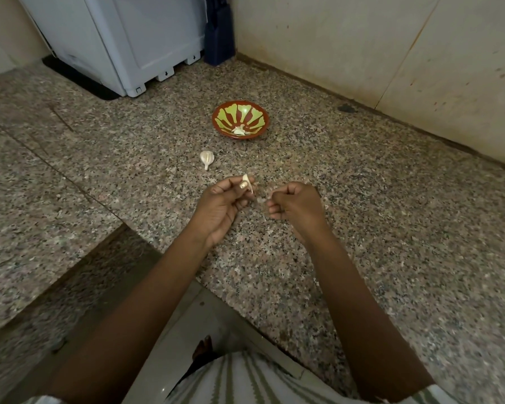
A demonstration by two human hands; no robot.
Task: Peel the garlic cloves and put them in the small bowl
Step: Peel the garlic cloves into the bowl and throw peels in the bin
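Pale cream, tapering garlic clove point(246, 182), being pinched above the speckled brown granite countertop point(362, 228) between the thumb and fingertips of the left hand point(222, 205); the thumb is pressing across the clove's lower half. The clove's long axis is running roughly from 12 to 6 o'clock, its upper tip standing clear of the fingers and pointing toward the small red-brown bowl with a green ray pattern point(240, 112). The right hand point(295, 205) is hovering just beside the clove at about 4 o'clock, fingers curled inward. A faint blurred wisp is showing between the two hands, and whether the right fingertips are pinching loose skin cannot be told. The bowl is sitting at 12 o'clock from the clove, well apart, and is holding a few pale peeled cloves point(239, 130) at its near side. A whitish garlic bulb remnant with a short stalk point(206, 158) is lying on the countertop at 11 o'clock from the left hand, between hand and bowl. Judgement: peeling appears to be under way. The left hand, already gripping the clove, is the nearer one for the carry forward to the bowl, while the right hand is placed to strip skin along the long axis
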